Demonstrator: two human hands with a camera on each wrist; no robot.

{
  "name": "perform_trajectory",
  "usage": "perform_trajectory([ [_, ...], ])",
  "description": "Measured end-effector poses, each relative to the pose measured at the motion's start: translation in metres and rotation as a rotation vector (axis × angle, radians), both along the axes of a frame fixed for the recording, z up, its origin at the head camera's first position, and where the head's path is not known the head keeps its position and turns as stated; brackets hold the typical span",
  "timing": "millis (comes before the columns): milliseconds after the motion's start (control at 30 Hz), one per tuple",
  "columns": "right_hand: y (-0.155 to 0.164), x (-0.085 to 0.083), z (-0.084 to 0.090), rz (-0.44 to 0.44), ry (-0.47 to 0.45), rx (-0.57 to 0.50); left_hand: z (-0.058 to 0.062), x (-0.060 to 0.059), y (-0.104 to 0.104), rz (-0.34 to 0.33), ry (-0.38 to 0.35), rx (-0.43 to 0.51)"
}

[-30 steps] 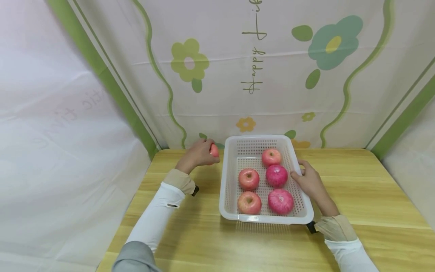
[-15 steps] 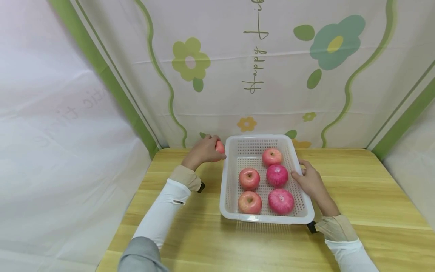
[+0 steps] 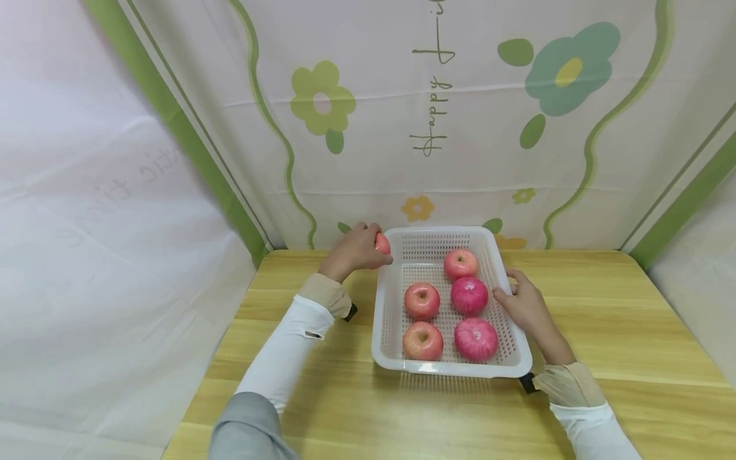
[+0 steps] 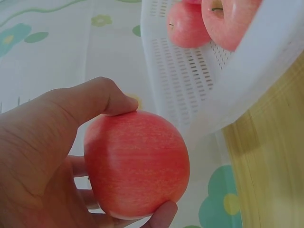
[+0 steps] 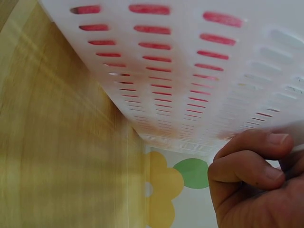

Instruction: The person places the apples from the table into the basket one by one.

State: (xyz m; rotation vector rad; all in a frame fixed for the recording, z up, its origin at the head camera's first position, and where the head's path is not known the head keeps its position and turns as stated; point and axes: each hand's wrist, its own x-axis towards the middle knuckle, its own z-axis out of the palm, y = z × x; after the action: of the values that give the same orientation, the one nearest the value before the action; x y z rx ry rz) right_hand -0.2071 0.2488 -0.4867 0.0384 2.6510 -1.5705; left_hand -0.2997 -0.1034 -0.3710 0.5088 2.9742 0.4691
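Observation:
My left hand [image 3: 356, 250] grips a red apple [image 4: 137, 164] with thumb and fingers round it, at the far left corner of the white plastic basket [image 3: 376, 319]. In the left wrist view the basket's wall rises just beyond that apple. My right hand [image 3: 526, 306] holds the basket's right rim, thumb on the inner side and fingers outside, curled in the right wrist view [image 5: 251, 166]. Inside lie several apples: a pale red one [image 3: 460, 264] at the back, two deep pink ones [image 3: 469, 296] on the right, and two lighter ones [image 3: 422, 342] on the left.
The basket stands on a wooden table [image 3: 322, 396]. Behind the table hangs a white cloth [image 3: 368, 160] with printed flowers and lettering. Another white cloth [image 3: 103, 255] hangs on the left side.
My left hand has moved right with the apple, from beside the basket to its far left corner. The right hand and the basket have stayed in place.

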Motion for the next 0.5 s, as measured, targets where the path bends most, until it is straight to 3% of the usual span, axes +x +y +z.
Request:
perform_trajectory([
  [500,0.001,-0.001,-0.002,0.002,0.011,0.002,-0.004,-0.001,0.034,0.029,-0.006,0.023],
])
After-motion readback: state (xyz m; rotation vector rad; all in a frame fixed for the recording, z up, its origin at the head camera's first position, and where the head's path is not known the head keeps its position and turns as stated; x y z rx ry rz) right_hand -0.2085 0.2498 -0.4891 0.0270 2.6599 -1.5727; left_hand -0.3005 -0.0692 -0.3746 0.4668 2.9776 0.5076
